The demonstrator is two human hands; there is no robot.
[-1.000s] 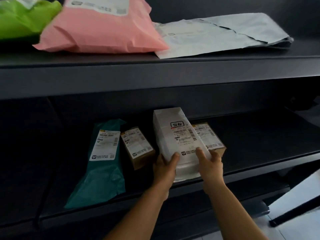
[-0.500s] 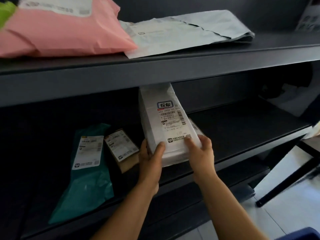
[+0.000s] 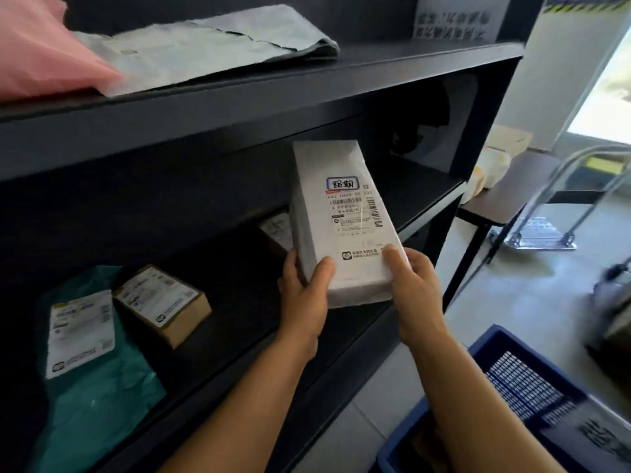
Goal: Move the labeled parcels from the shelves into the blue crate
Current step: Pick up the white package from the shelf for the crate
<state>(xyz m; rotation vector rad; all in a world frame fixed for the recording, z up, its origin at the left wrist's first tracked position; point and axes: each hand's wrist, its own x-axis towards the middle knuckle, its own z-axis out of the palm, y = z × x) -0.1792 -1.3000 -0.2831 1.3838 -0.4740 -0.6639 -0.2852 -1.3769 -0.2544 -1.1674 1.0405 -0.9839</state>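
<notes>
White plastic wrap is covering the long parcel (image 3: 338,227) that both hands are holding up in front of the lower shelf (image 3: 423,206), its shipping label facing the camera. The left hand (image 3: 302,298) is gripping the near left corner, thumb curled over the front face and fingers wrapped behind; the right hand (image 3: 411,285) is gripping the near right corner in the same way, thumb lying on the label side. A second ago this parcel was resting on the lower shelf among the others; now it is hanging clear of the shelf and has come out toward the right, and the view is swinging right with it. That swing is bringing the blue crate (image 3: 485,346) into sight on the floor at lower right, below and beside the right forearm, so the carry toward it is likely under way and the drop is not yet made. On the lower shelf a brown cardboard box (image 3: 164,302) and a teal mailer bag (image 3: 95,387) are lying side by side, and another small box (image 3: 276,230) is peeking out behind the held parcel. On the upper shelf a pink mailer (image 3: 37,56) and a grey mailer (image 3: 191,49) are waiting, so several parcels are left.
</notes>
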